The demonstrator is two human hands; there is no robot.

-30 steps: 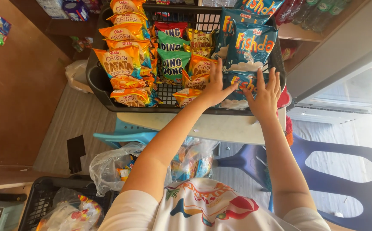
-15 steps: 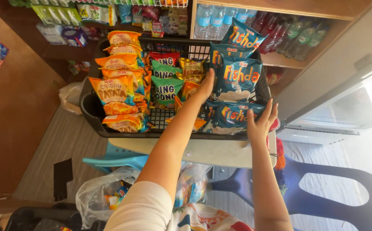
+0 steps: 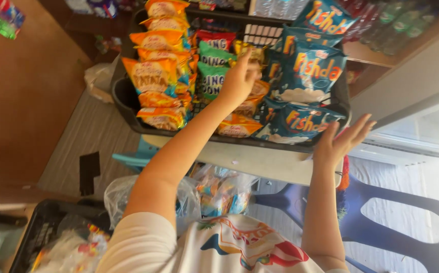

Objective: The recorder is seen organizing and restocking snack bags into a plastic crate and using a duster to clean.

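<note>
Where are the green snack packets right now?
In the head view, the green packets stand mid-basket, between the orange packets and the left hand.

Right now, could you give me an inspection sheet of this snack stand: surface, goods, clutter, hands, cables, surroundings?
Surface: pale table, bare front strip, carrying a black crate.
Goods: crate packed with orange packs, green packs, blue packs and small yellow packs.
Clutter: clear bag of snacks below the table; second black crate at lower left.
Hands: left hand on the yellow packs in the crate's middle, grip not visible; right hand open, fingers spread, at the crate's front edge by the blue packs.
Cables: nothing seen.
Surroundings: bottles on shelves behind, blue chair, wooden wall.
</note>
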